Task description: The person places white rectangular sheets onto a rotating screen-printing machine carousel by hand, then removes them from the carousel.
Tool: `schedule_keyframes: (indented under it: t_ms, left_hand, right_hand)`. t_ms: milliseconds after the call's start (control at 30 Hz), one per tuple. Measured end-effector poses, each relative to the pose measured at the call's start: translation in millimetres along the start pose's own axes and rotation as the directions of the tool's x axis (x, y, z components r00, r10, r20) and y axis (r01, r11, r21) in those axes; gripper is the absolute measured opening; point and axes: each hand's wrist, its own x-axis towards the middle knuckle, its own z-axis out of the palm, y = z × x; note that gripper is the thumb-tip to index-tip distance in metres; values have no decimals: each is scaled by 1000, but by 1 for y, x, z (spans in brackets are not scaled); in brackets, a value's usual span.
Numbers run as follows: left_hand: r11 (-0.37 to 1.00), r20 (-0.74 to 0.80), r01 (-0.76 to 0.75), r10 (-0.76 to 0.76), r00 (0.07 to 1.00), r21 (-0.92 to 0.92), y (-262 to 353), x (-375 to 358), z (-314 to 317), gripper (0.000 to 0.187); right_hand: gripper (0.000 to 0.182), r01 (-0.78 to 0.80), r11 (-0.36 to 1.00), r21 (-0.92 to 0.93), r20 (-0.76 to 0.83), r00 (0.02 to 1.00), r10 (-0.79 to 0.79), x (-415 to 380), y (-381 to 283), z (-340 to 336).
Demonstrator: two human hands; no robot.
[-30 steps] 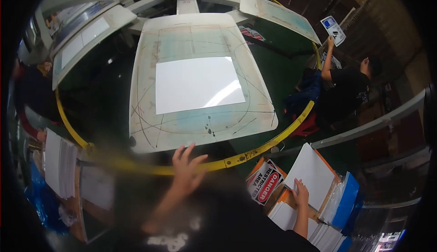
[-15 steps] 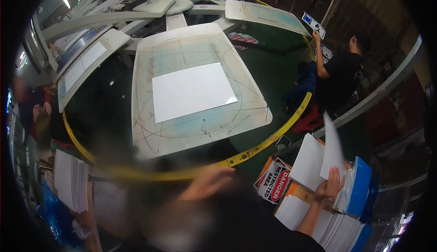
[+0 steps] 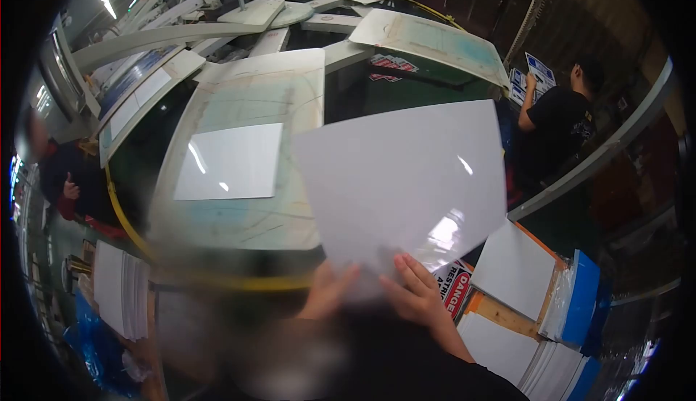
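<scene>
Right hand (image 3: 420, 292): fingers (image 3: 407, 267) lie closed on the lower edge of the blank white sheet (image 3: 406, 180), pinching it.
Left hand (image 3: 326, 289): blurred, fingers (image 3: 346, 274) against the same lower edge, gripping the sheet from the other side.
Blank white sheet: held up in the air, tilted, glossy, in front of the platen's (image 3: 246, 220) right edge.
Platen: pale, marked with lines, carrying another white sheet (image 3: 230, 162) near its middle.
Yellow rail (image 3: 239, 283): curves along the platen's near edge.
Danger sign (image 3: 455, 289): just right of the right hand, partly hidden.
Sheet stacks (image 3: 518, 267): further right, beside blue wrapping (image 3: 583, 292).
Co-worker (image 3: 554, 122): black shirt, far right, one hand at posted signs.
</scene>
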Motion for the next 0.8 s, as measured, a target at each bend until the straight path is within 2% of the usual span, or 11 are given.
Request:
schedule_keyframes:
  t_ms: [100,133,200,300,333,433,533,633,700,767,800]
  left_hand:
    - [989,-153,-99,115,981,108,-17,-6,-50,34]
    - [990,-207,-94,114,972,102,-18,-11,-62,37]
    - [993,-312,-90,111,944,80,-18,-19,-81,42]
    - [977,-259,-204,212,942,57,-9,-19,-95,47]
    - [979,-285,-191,205,936,75,-5,-19,-97,50]
    - [935,-322,-264,332,887,238,-21,-7,-124,53]
    - [913,-380,-222,351,856,343,-16,8,-127,56]
    - [833,-382,-202,435,815,516,-5,31,-122,57]
    - [574,-201,-190,547,812,797,11,48,-127,55]
    - [269,0,-185,567,824,945,22,63,-137,53]
    - [294,-5,-173,517,856,940,26,71,-139,52]
  right_hand:
    - [73,-154,985,-76,59,986,159,11,15,-10]
    - [98,-234,956,-175,32,969,243,9,27,-8]
    - [103,-547,835,51,-154,822,548,28,38,-16]
    - [110,-838,524,154,-34,525,850,16,66,-3]
    - [107,-833,498,242,72,528,846,15,74,-3]
    - [96,-784,422,456,179,545,819,31,75,2]
    - [84,-777,468,421,-14,510,860,32,82,22]
    - [78,-704,565,430,-102,584,805,39,104,44]
    - [73,-700,636,325,-182,614,768,56,115,50]
    - [70,-697,669,258,-198,640,743,71,131,54]
    - [70,-701,669,248,-178,646,743,77,144,60]
